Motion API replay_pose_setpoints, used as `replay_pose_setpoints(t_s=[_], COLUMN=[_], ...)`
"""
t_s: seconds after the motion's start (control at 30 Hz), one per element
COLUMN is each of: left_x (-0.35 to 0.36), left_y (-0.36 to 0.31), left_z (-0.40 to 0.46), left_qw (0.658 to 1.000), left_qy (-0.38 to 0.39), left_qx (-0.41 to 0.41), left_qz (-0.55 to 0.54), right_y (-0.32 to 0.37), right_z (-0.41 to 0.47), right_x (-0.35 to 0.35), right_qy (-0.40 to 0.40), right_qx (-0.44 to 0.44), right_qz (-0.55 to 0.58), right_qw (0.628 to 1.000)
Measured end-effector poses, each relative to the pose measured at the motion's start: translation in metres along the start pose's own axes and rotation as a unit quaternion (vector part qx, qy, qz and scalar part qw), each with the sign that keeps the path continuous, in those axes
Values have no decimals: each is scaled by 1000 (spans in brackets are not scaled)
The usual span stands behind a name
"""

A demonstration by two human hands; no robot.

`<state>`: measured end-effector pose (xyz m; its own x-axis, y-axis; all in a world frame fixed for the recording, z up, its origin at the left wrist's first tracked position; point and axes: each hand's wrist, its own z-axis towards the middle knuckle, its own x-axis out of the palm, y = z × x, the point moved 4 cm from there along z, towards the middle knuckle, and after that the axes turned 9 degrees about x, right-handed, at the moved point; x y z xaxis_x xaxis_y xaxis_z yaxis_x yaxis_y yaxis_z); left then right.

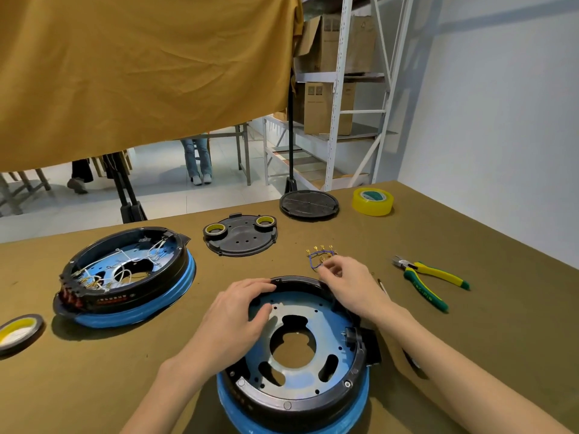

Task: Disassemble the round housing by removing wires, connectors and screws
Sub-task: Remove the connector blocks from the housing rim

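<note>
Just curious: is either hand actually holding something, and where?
The right hand pinches the blue wire at its near end. The left hand only rests on the housing rim.

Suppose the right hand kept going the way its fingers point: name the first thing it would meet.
The right hand points away and leftward; it would first meet the blue wire bundle with brass terminals, apparently already at its fingertips. Depth is unclear.
</note>
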<state>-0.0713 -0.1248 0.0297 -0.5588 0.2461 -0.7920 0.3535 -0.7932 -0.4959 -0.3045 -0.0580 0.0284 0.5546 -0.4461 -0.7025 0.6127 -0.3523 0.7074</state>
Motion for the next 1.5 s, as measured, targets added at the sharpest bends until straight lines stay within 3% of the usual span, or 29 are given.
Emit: replay_pose_setpoints(t_s=[0.13, 0.33, 0.57, 0.87, 1.2, 1.3, 1.37, 1.5], left_x=[-8, -8, -1, -4, 6, 6, 9, 15], left_y=[13, 23, 24, 31, 4, -1, -6, -19], left_z=[-2, -15, -39, -38, -63, -66, -65, -60], left_qw=[998, 996, 993, 982, 983, 978, 976, 965], left_qy=[-24, -6, -65, -69, -121, -154, -162, -175], left_qx=[-24, -48, -26, -39, 141, 108, 69, 15], left_qz=[-51, -76, -95, -169, 7, 89, 132, 197], right_y=[-7, 1, 4, -9, 26, 39, 48, 48], right_z=[-35, -12, -19, -28, 9, -2, -24, -82], right_x=[11, -1, 1, 0, 11, 15, 12, 15], right_qy=[71, 120, 46, 71, 110, 59, 49, 216], right_qx=[-19, -31, -19, -26, -99, -130, -162, -171], right_qz=[-96, -27, -134, -159, -74, -101, -50, 7], right_qw=[993, 992, 990, 984, 986, 985, 984, 961])
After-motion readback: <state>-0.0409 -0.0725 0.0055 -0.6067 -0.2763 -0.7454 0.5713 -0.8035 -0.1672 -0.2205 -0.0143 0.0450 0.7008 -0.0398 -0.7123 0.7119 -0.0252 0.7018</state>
